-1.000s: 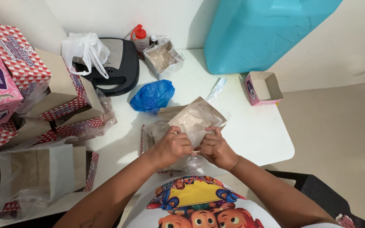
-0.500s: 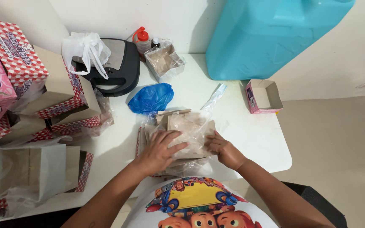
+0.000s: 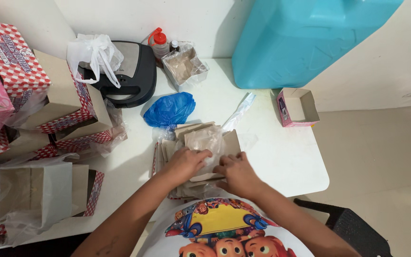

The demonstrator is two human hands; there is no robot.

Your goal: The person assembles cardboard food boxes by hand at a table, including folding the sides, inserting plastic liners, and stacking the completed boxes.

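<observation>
Both hands, left hand (image 3: 185,162) and right hand (image 3: 236,173), now lower, fingers flat on clear bag (image 3: 205,143) atop cardboard stack (image 3: 193,183).

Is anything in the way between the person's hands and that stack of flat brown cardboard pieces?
Nothing visible: the left hand and right hand both rest directly on the cardboard stack and its clear plastic wrap.

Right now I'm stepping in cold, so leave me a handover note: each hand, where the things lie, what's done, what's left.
Left hand: flat on the clear plastic bag, holding nothing.
Right hand: fingertips pressing the stack of flat brown cartons, holding nothing.
The stack sits at the near edge of the white table, with the blue bag just behind.
Done: bag lies flat on the stack.
Left: cannot tell whether the bag holds a carton.
</observation>
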